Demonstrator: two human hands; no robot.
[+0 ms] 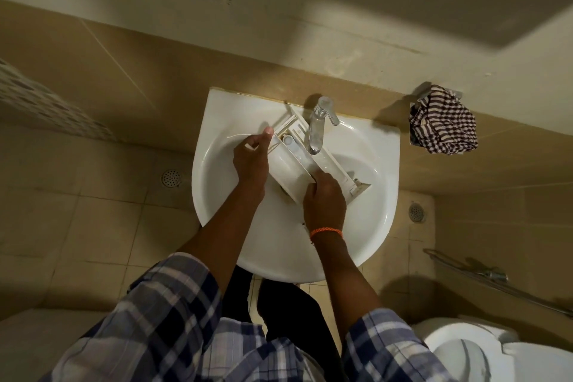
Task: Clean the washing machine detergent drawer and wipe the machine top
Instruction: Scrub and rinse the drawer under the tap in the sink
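Head view shows both hands, left hand (251,158) and right hand (324,200), gripping the detergent drawer (297,161) in the sink (366,226); machine-top wiping likely remains.

Drawer (297,161) in sink (366,226) under tap (317,127); cloth (443,121) right.

A white plastic detergent drawer (302,161) is held slanted across the basin, its front panel toward the lower right and its back end up by the tap. Its compartments face upward, divided by long walls, and a round cap is seen near the back end.
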